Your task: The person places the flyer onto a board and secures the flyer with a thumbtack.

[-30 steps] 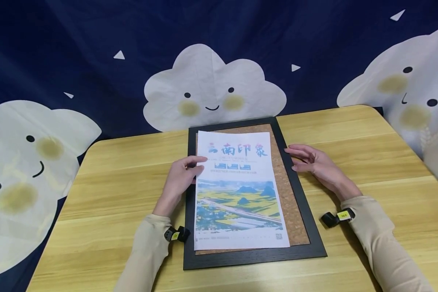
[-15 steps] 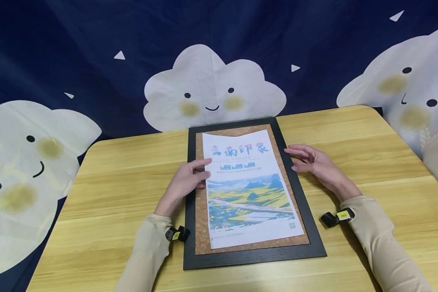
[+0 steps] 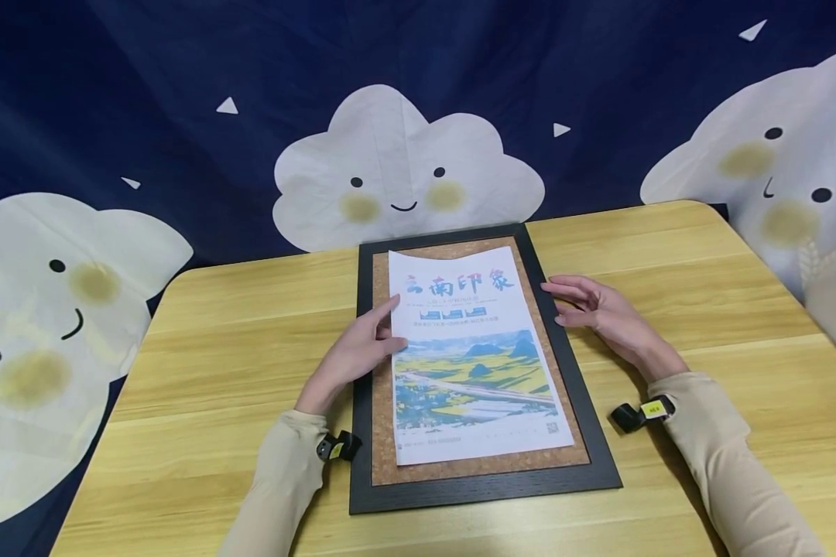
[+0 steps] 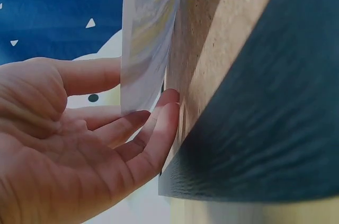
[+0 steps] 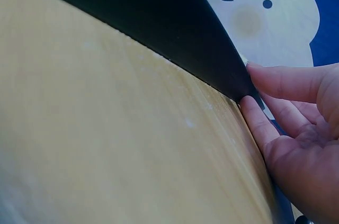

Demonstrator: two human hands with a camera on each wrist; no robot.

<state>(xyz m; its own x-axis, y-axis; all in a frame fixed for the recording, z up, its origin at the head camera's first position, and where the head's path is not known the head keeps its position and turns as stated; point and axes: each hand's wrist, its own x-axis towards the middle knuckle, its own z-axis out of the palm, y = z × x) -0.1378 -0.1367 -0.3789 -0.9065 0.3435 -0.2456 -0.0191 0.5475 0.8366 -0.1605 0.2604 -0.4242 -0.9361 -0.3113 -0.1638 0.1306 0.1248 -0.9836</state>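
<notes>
A printed sheet of paper [image 3: 474, 391] with a landscape picture lies over the cork board [image 3: 383, 418] inside a black frame [image 3: 488, 489]. My left hand [image 3: 355, 344] pinches the sheet's left edge, thumb on the upper side and fingers underneath. That edge is raised off the cork [image 4: 196, 38] in the left wrist view, where the sheet [image 4: 143, 49] hides the thumb's tip. On the other side my right hand [image 3: 609, 313] touches the frame's outer right edge with fingertips and thumb. The right wrist view shows these fingers [image 5: 257, 121] against the dark frame [image 5: 159, 17].
The frame lies on a light wooden table [image 3: 237, 348], its far side near the table's back edge. Behind hangs a dark blue curtain [image 3: 181, 46] with smiling white clouds. Both wrists carry small black cameras; the left one [image 3: 337, 446] sits beside the frame.
The sheet has shifted right over the cork and turned slightly, then moved a little away from me. My left hand has followed it rightward with fingers spread wider. My right hand stays put.
</notes>
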